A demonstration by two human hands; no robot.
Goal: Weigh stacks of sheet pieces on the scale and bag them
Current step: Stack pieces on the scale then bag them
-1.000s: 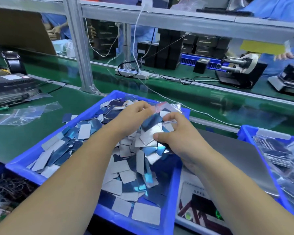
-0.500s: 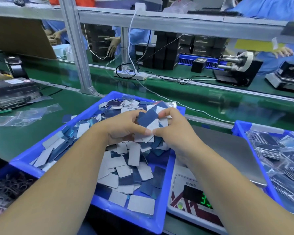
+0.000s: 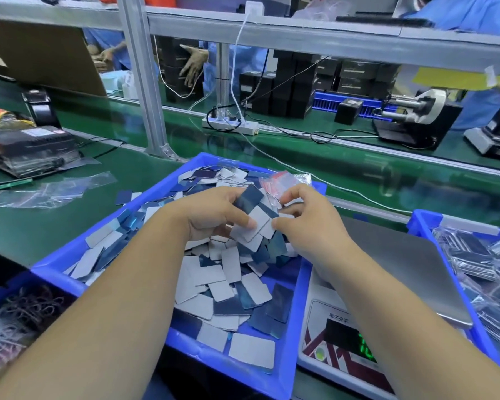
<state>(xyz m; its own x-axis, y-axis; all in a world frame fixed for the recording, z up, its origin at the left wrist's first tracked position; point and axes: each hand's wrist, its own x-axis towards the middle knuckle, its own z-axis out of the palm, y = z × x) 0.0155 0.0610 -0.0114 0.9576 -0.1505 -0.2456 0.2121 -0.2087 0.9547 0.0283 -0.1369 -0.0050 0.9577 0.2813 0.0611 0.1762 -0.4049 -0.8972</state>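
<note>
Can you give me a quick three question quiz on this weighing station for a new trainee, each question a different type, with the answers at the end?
1. True or false: the scale's metal platform has a stack of pieces on it.
2. Multiple choice: the left hand and right hand are together gripping
A. a rubber band
B. a bunch of sheet pieces
C. a power strip
3. Fill in: the loose pieces lie in a ____ coloured tray.

Key
1. False; the platform is bare.
2. B; both hands hold it above the tray.
3. Blue.
</note>
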